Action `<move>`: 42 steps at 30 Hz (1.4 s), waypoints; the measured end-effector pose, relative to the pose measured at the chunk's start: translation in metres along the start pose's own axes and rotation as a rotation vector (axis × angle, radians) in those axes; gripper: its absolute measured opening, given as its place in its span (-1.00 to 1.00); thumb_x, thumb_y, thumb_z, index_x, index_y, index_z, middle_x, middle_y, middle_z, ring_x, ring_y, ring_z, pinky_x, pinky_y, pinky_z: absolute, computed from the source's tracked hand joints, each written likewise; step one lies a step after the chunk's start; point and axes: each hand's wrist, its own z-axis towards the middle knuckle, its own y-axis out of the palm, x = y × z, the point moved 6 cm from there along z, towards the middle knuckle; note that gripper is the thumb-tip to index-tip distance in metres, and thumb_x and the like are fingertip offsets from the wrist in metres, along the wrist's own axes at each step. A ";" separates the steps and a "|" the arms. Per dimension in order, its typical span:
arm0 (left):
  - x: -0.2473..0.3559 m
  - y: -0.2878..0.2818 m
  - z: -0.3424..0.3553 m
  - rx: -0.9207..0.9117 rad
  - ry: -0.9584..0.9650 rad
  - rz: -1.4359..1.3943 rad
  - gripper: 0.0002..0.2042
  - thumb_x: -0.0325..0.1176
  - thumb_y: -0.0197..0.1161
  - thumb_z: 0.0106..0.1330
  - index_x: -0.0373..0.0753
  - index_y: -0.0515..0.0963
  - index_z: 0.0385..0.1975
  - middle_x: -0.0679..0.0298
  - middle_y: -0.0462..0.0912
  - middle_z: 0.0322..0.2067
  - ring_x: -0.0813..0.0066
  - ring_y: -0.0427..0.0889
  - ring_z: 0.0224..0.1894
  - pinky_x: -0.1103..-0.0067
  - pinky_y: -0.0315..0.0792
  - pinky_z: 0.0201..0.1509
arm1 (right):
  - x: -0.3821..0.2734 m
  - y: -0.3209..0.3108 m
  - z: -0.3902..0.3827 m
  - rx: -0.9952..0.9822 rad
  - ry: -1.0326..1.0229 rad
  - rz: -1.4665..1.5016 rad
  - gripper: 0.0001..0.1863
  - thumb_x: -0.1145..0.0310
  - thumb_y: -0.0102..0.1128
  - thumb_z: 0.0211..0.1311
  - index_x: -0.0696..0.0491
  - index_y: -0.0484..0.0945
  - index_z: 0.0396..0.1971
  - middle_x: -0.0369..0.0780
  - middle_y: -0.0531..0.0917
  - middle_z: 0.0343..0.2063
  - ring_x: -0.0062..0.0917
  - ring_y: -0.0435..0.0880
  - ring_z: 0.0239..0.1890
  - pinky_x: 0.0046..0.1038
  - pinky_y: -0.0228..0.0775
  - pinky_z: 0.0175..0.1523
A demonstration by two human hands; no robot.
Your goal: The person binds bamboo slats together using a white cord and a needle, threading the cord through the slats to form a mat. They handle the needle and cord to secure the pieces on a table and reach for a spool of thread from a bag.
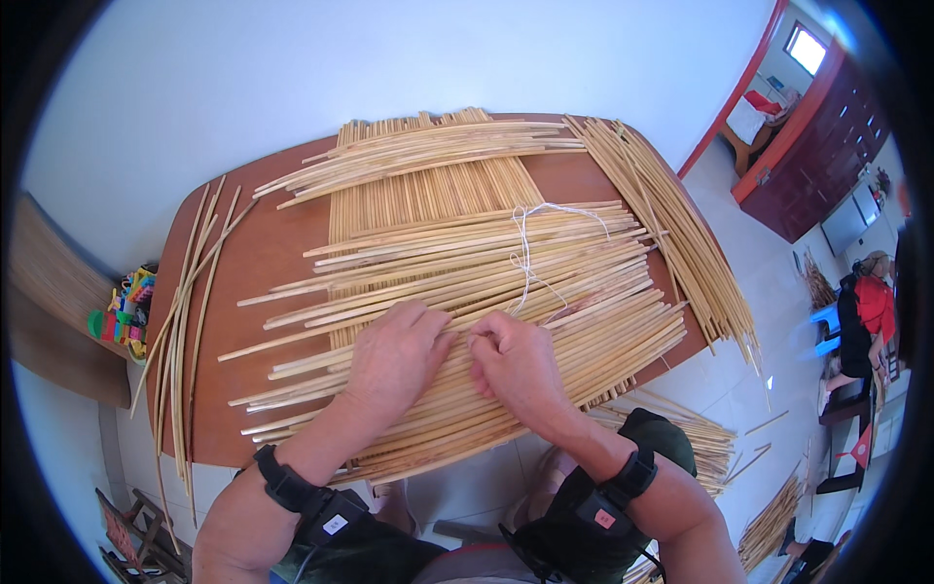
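Pale yellow reed stalks [603,331] lie side by side in a loose mat across the middle of a brown table. My left hand [399,355] rests over them with its fingers curled together. Close beside it, my right hand [516,365] is closed in a pinch, its fingertips facing the left hand. Whatever sits between the fingers of either hand is too small or hidden to make out. A thin white string [526,248] trails in loops over the stalks, down to just above my right hand.
Beneath the stalks runs a crosswise layer of reeds [428,195]. More stalks lie along the table's right edge [671,234] and left side [182,302]. Reed bundles [691,433] are on the floor at right. Another person [866,321] sits far right. Colourful toys [134,307] stand at left.
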 end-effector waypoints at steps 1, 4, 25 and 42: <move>0.000 0.000 0.000 -0.003 0.001 0.010 -0.83 -0.38 0.44 0.29 -0.25 0.64 -0.20 0.15 0.63 -0.33 0.08 0.67 -0.24 0.28 0.58 -0.21 | 0.002 0.001 0.001 -0.001 0.003 -0.014 -0.84 0.47 0.17 0.47 0.28 0.63 -0.19 -0.20 0.68 -0.62 -0.60 0.66 -0.60 -0.49 0.52 -0.48; -0.001 0.001 0.001 -0.003 -0.001 0.003 -0.83 -0.38 0.44 0.28 -0.25 0.65 -0.21 0.15 0.62 -0.34 0.09 0.67 -0.25 0.29 0.58 -0.22 | -0.001 0.002 0.005 0.042 -0.105 -0.139 -0.84 0.47 0.17 0.47 0.29 0.61 -0.20 -0.18 0.69 -0.60 -0.59 0.69 -0.58 -0.49 0.54 -0.47; -0.004 0.004 0.003 -0.029 -0.052 -0.053 -0.80 -0.32 0.47 0.28 -0.24 0.72 -0.17 0.17 0.66 -0.32 0.08 0.70 -0.23 0.28 0.60 -0.16 | -0.046 -0.029 0.026 0.222 -0.616 -0.677 -0.82 0.32 0.20 0.41 0.13 0.62 -0.30 -0.02 0.71 -0.51 -0.05 0.74 -0.30 -0.02 0.54 -0.16; -0.006 0.025 -0.001 -0.121 -0.047 -0.102 -0.82 -0.30 0.45 0.28 -0.23 0.73 -0.22 0.17 0.67 -0.33 0.07 0.70 -0.21 0.25 0.60 -0.12 | -0.069 -0.019 0.150 0.085 -0.523 -0.270 -0.67 0.21 0.16 0.46 0.21 0.59 -0.35 -0.09 0.68 -0.49 -0.28 0.70 -0.39 -0.20 0.53 -0.19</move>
